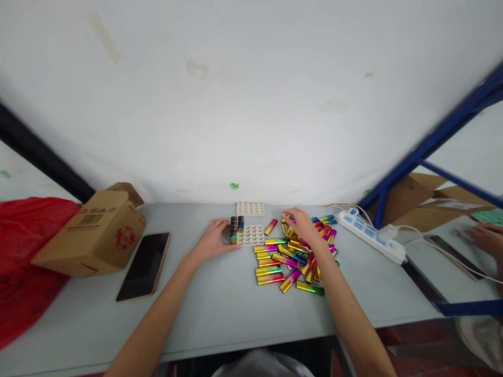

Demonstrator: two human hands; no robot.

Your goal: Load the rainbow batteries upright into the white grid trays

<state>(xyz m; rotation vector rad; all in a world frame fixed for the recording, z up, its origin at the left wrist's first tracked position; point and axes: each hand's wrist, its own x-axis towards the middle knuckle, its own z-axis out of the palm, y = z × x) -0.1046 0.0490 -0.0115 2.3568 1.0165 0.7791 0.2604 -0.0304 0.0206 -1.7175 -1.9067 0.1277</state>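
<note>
My left hand curves around the left end of a white holed tray, thumb along the near side and fingers at the far side. Several dark-ended pieces stand upright in the tray's left holes. To the right lies a pile of shiny, multicoloured lighter-shaped cases, yellow fading into red, pink, green or blue. My right hand is at the pile's far left edge, its fingers curled down by a yellow case; the fingertips partly hide the contact. One red-and-yellow case lies apart between tray and pile.
A second white holed tray lies behind, near the wall. On the left are a dark phone-like tablet, a cardboard box and a red plastic bag. A power strip with cables and a blue frame stand right; another person's hand shows beyond.
</note>
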